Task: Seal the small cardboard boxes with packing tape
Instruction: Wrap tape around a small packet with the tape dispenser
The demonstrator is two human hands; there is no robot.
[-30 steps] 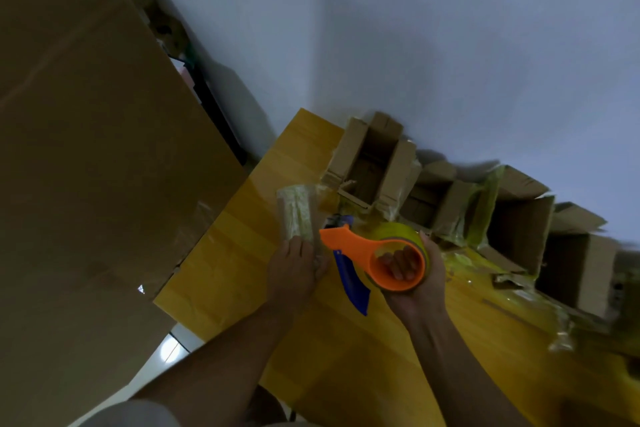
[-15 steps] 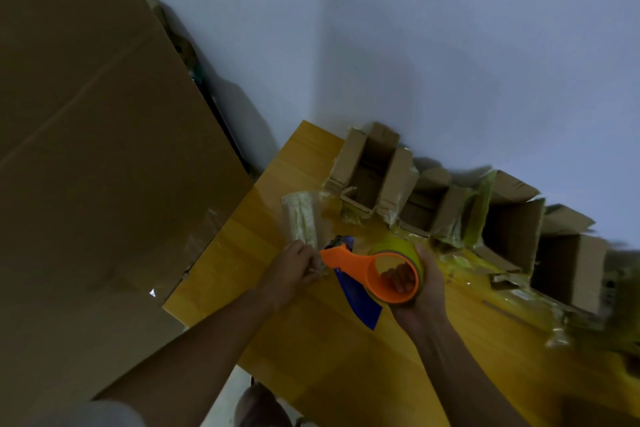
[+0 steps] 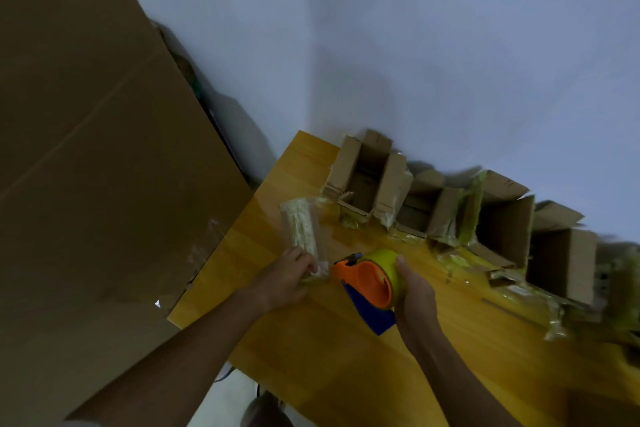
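Right hand is wrapped around the orange tape dispenser while the left hand pinches a pulled-out tape strip on the wooden table, open small cardboard boxes lined along the pale wall.

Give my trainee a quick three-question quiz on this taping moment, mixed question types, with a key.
1. True or false: the right hand holds the orange tape dispenser.
2. What does the left hand pinch? A) a box flap B) the near end of the strip of tape C) nothing
3. Fill in: the flaps of the cardboard boxes along the wall stand ____.

Key: 1 true; 2 B; 3 open.
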